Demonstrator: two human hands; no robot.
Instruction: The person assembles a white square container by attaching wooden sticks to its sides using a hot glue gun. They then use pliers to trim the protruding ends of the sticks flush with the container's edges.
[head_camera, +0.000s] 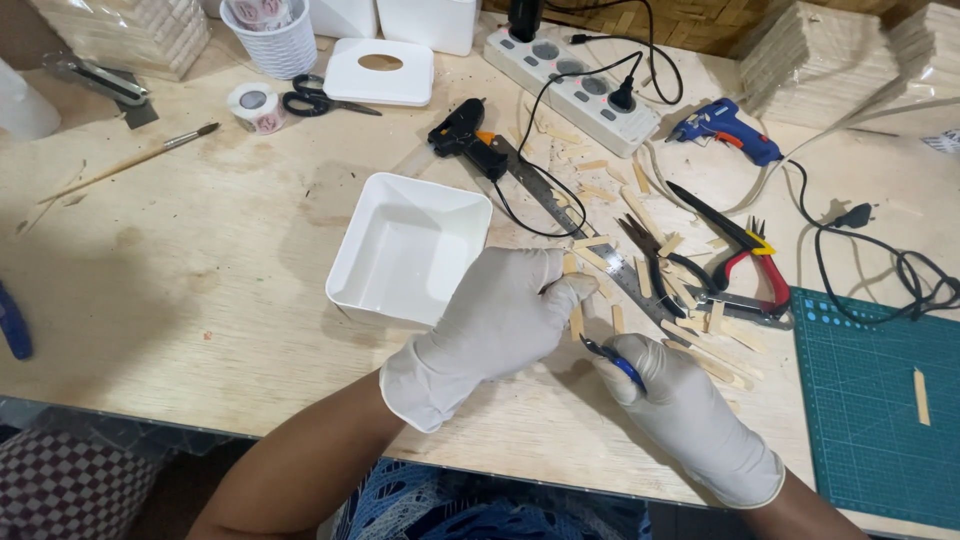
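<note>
Both of my hands wear white gloves and meet near the front middle of the wooden table (200, 270). My left hand (500, 315) pinches a thin wooden stick (576, 318) upright between thumb and fingers. My right hand (680, 400) grips small blue-handled cutters (612, 360), whose tip points at the lower end of the stick. A white square tray (408, 245) sits just left of my left hand, with nothing in it.
Cut wooden sticks (700, 340) lie scattered right of my hands around a metal ruler (585, 230) and red-handled pliers (750, 265). Beyond are a black glue gun (465, 135), a blue glue gun (725, 125), a power strip (575, 85), scissors (315, 100) and a green cutting mat (875, 400).
</note>
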